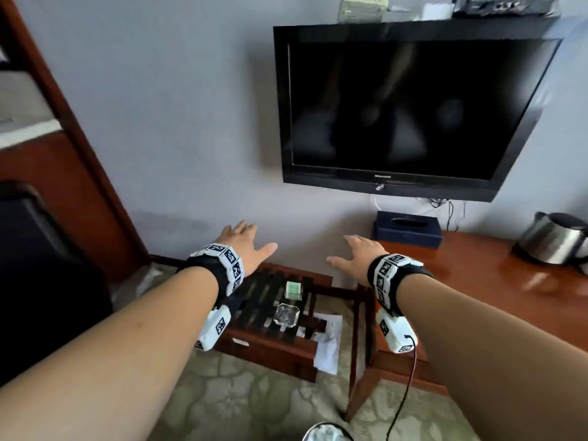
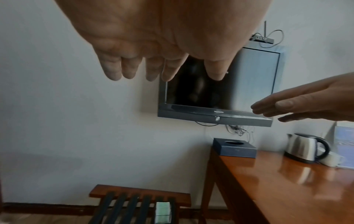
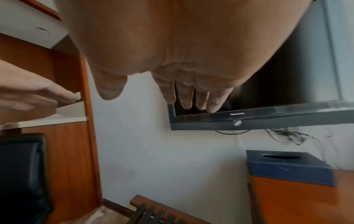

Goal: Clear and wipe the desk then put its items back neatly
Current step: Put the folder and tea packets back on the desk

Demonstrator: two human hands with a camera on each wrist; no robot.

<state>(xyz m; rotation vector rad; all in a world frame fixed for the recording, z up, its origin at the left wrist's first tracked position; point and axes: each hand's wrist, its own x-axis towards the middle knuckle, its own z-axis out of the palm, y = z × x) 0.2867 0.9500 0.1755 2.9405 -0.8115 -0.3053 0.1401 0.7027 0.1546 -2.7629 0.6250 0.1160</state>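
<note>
Shiny brown wood, your desk (image 1: 496,281) sits at three o'clock, holding a dark blue tissue box (image 1: 407,232) and a silver kettle (image 1: 553,238). Your left hand (image 1: 245,246) and right hand (image 1: 359,257) float flat, fingers straight, holding nothing.

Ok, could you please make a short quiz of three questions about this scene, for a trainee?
1. True or false: the left hand holds a cloth.
2. Which item stands on the desk? A) ashtray B) kettle C) chair
3. Fill in: the glass ashtray lies on the low slatted ____.

Key: 1 false, both the left hand and the right hand are empty with fingers spread. 2 B, beside the tissue box. 3 rack.
</note>
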